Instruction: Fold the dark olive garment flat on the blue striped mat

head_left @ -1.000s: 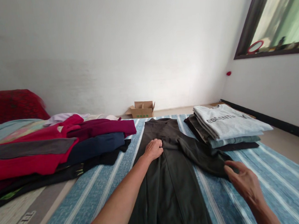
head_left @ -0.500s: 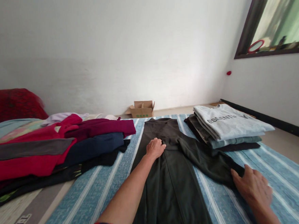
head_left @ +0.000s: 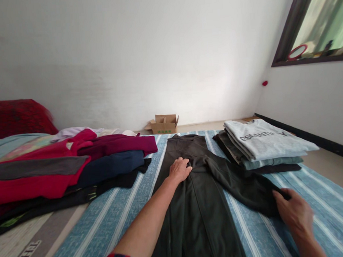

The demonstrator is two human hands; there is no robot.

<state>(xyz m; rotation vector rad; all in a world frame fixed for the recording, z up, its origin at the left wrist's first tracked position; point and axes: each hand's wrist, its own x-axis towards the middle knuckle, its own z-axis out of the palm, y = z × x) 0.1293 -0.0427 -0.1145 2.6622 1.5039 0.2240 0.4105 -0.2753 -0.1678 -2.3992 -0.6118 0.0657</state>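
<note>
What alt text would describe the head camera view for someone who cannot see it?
A person's left hand presses on a dark garment spread over a blue striped mat, while the right hand grips its outstretched sleeve. Folded shirts sit right, unfolded clothes left.

Soft daylight from the window (head_left: 323, 24) at right, sharp focus, wide-angle stretching at edges

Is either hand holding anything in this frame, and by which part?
The right hand grips the dark garment at the cuff end of its spread sleeve. The left hand only rests flat on the garment's chest, holding nothing.
</note>
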